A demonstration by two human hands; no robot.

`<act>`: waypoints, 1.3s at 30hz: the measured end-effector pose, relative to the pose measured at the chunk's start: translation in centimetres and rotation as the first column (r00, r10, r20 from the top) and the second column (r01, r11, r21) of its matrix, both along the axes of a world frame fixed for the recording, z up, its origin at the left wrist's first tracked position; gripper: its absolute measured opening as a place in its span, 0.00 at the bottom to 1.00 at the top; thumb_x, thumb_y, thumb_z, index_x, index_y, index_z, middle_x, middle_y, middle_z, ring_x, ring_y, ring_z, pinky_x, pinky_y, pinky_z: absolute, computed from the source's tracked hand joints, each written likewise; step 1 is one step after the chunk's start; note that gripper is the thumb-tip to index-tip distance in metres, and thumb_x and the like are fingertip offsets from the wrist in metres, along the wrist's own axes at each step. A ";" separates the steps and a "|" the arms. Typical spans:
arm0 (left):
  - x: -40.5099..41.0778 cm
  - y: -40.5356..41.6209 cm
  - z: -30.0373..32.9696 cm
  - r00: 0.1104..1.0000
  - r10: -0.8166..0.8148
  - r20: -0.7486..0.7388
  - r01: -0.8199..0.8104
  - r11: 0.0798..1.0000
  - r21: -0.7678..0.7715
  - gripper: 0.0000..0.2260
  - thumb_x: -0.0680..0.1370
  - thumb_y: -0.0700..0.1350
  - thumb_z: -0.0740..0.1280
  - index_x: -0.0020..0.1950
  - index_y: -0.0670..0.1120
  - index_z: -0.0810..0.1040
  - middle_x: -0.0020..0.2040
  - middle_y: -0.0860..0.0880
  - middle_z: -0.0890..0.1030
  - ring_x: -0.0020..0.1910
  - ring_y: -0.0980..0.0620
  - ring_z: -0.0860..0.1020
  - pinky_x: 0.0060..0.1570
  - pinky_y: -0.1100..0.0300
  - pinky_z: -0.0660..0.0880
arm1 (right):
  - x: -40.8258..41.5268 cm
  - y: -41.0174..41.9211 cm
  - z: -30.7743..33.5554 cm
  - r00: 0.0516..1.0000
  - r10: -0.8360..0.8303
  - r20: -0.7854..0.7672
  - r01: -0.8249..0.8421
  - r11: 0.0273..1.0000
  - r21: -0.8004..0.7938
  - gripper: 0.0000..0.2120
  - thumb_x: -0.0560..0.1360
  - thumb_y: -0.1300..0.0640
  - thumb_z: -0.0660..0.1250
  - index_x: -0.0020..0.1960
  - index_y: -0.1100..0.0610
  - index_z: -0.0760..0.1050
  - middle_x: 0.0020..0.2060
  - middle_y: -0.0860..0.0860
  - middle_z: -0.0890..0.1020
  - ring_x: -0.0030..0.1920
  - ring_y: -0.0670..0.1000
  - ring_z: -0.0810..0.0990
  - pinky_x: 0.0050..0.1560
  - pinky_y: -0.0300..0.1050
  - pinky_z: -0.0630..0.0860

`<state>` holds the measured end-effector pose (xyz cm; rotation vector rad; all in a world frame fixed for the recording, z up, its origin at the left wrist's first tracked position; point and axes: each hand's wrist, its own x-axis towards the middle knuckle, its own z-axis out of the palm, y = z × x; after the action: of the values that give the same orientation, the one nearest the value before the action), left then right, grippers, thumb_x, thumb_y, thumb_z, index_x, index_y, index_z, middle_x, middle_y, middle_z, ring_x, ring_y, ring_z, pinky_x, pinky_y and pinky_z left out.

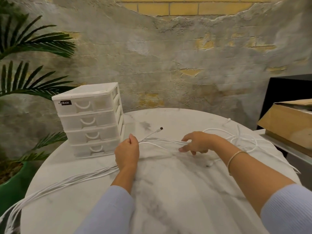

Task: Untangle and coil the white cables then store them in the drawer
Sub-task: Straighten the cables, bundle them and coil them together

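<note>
Several white cables (pixel 160 143) stretch across the round marble table (pixel 168 191). My left hand (pixel 127 152) grips a bundle of them just right of the drawer unit; the strands trail from it down to the lower left and off the table edge (pixel 50 184). One plug end (pixel 159 129) sticks up behind that hand. My right hand (pixel 196 143) rests on the strands with its fingers curled loosely round them. Loose loops of cable (pixel 243 139) lie tangled behind my right wrist. The white drawer unit (pixel 91 120) stands at the table's left with all its drawers shut.
A potted palm (pixel 25 48) in a green pot (pixel 11 186) stands left of the table. To the right, an open cardboard box (pixel 287 122) sits on a low surface in front of a black cabinet (pixel 287 88). A rough plaster wall is behind.
</note>
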<state>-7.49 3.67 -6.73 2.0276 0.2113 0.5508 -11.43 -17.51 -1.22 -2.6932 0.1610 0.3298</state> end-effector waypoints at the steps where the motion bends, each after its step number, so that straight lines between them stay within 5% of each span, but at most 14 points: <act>1: -0.1 -0.1 0.2 1.000 -0.006 0.007 0.006 1.000 0.008 0.24 0.81 0.48 0.55 0.26 0.43 0.58 0.25 0.47 0.62 0.26 0.51 0.60 0.28 0.59 0.55 | -0.3 -0.3 0.0 1.000 -0.011 -0.028 0.013 0.998 0.054 0.25 0.71 0.44 0.70 0.66 0.50 0.70 0.38 0.50 0.80 0.29 0.50 0.72 0.31 0.39 0.70; 3: -0.6 -0.2 0.9 0.999 -0.031 0.041 0.028 0.997 0.066 0.24 0.82 0.47 0.55 0.25 0.43 0.58 0.24 0.47 0.61 0.26 0.51 0.60 0.27 0.59 0.54 | -1.0 -0.3 0.3 0.999 0.027 -0.025 -0.026 1.000 0.014 0.34 0.69 0.43 0.72 0.71 0.47 0.64 0.56 0.52 0.78 0.46 0.52 0.79 0.48 0.44 0.74; 5: -1.2 -0.5 2.0 0.994 -0.060 0.090 0.048 0.990 0.131 0.25 0.82 0.47 0.55 0.25 0.43 0.57 0.23 0.47 0.61 0.25 0.51 0.59 0.27 0.58 0.54 | -1.3 0.5 0.6 0.994 0.084 0.064 -0.079 0.994 -0.076 0.37 0.68 0.43 0.73 0.72 0.47 0.63 0.67 0.52 0.69 0.66 0.53 0.70 0.64 0.45 0.66; 6: -1.4 -0.5 2.9 0.991 -0.075 0.112 0.058 0.987 0.147 0.24 0.81 0.46 0.55 0.25 0.44 0.57 0.23 0.48 0.60 0.25 0.52 0.59 0.26 0.58 0.54 | -1.5 1.2 0.9 0.987 0.100 0.129 -0.093 0.994 -0.062 0.35 0.68 0.43 0.73 0.71 0.48 0.65 0.67 0.52 0.69 0.67 0.53 0.68 0.64 0.45 0.65; 9: -2.2 -0.2 6.8 0.983 -0.119 0.137 0.089 0.974 0.208 0.25 0.81 0.48 0.57 0.25 0.44 0.58 0.24 0.47 0.61 0.26 0.51 0.60 0.28 0.55 0.56 | -1.8 3.7 2.2 0.944 0.077 0.321 -0.158 0.959 0.234 0.17 0.73 0.50 0.70 0.58 0.54 0.74 0.53 0.52 0.79 0.51 0.50 0.77 0.51 0.42 0.71; 11: -2.4 0.4 9.7 0.984 -0.125 0.125 0.090 0.963 0.255 0.26 0.80 0.54 0.59 0.25 0.44 0.60 0.24 0.47 0.63 0.27 0.49 0.63 0.30 0.53 0.57 | -2.2 5.3 3.5 0.926 -0.016 0.377 -0.205 0.818 0.538 0.05 0.75 0.62 0.67 0.48 0.55 0.72 0.40 0.53 0.81 0.33 0.48 0.78 0.37 0.40 0.72; 12: -2.5 0.9 11.2 0.987 -0.110 0.113 0.079 0.966 0.245 0.27 0.78 0.57 0.61 0.25 0.44 0.61 0.25 0.46 0.65 0.28 0.48 0.65 0.30 0.53 0.58 | -2.4 5.9 4.3 0.918 -0.063 0.391 -0.222 0.736 0.640 0.08 0.75 0.66 0.65 0.44 0.55 0.70 0.35 0.53 0.81 0.27 0.48 0.74 0.30 0.39 0.70; 15: -2.7 2.8 14.9 0.993 -0.083 0.090 0.059 0.970 0.234 0.27 0.76 0.62 0.60 0.31 0.40 0.73 0.33 0.43 0.75 0.39 0.42 0.73 0.40 0.52 0.65 | -3.3 7.0 6.9 0.910 -0.062 0.409 -0.269 0.662 0.699 0.11 0.74 0.70 0.62 0.39 0.56 0.69 0.27 0.52 0.78 0.21 0.48 0.65 0.22 0.38 0.61; 18: -3.2 4.9 17.9 0.997 -0.022 0.068 0.002 0.957 0.290 0.27 0.79 0.60 0.56 0.55 0.38 0.80 0.54 0.36 0.79 0.57 0.39 0.74 0.51 0.55 0.67 | -4.3 7.7 8.9 0.922 0.034 0.386 -0.302 0.685 0.663 0.12 0.75 0.68 0.60 0.36 0.57 0.69 0.24 0.52 0.75 0.19 0.47 0.62 0.21 0.34 0.56; 25: -5.7 10.9 23.2 0.976 0.130 0.173 -0.073 0.950 -0.303 0.23 0.76 0.52 0.65 0.64 0.37 0.72 0.58 0.43 0.75 0.59 0.44 0.74 0.60 0.51 0.73 | -5.8 5.2 9.0 0.937 -0.024 0.348 -0.104 0.933 0.344 0.17 0.73 0.67 0.55 0.31 0.55 0.76 0.25 0.51 0.72 0.26 0.49 0.65 0.26 0.39 0.63; 31: -6.7 13.5 24.4 0.961 0.189 0.203 -0.090 0.904 -0.417 0.18 0.75 0.49 0.65 0.60 0.39 0.74 0.56 0.41 0.77 0.45 0.50 0.72 0.45 0.57 0.71 | -6.4 1.8 7.8 0.930 -0.136 0.341 0.067 0.976 0.206 0.17 0.76 0.66 0.57 0.38 0.52 0.80 0.28 0.50 0.74 0.25 0.50 0.71 0.29 0.38 0.68; 34: -7.4 13.7 24.7 0.959 0.205 0.194 -0.090 0.875 -0.475 0.16 0.77 0.48 0.64 0.61 0.40 0.73 0.48 0.46 0.74 0.40 0.54 0.70 0.37 0.65 0.68 | -7.0 -0.3 7.0 0.948 -0.135 0.287 0.155 0.987 -0.049 0.13 0.78 0.57 0.59 0.51 0.49 0.81 0.43 0.51 0.82 0.42 0.50 0.81 0.44 0.38 0.73; 36: -7.9 14.9 25.2 0.953 0.221 0.209 -0.082 0.848 -0.523 0.16 0.78 0.47 0.63 0.62 0.41 0.74 0.48 0.46 0.75 0.35 0.57 0.69 0.33 0.66 0.66 | -7.9 -2.3 6.1 0.965 -0.135 0.224 0.211 0.908 -0.362 0.17 0.80 0.52 0.56 0.66 0.50 0.73 0.62 0.53 0.76 0.61 0.51 0.76 0.57 0.40 0.71; 39: -8.2 16.8 25.8 0.948 0.225 0.223 -0.076 0.846 -0.528 0.20 0.76 0.47 0.62 0.64 0.38 0.73 0.61 0.40 0.77 0.30 0.56 0.64 0.31 0.63 0.64 | -9.7 -4.4 5.4 0.971 -0.208 0.119 0.240 0.849 -0.471 0.23 0.81 0.52 0.53 0.75 0.52 0.58 0.74 0.52 0.63 0.72 0.52 0.64 0.67 0.41 0.66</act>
<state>-15.64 20.43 19.05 1.4001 0.3151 0.7805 -21.16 -21.88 4.23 -3.1264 0.6105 0.1410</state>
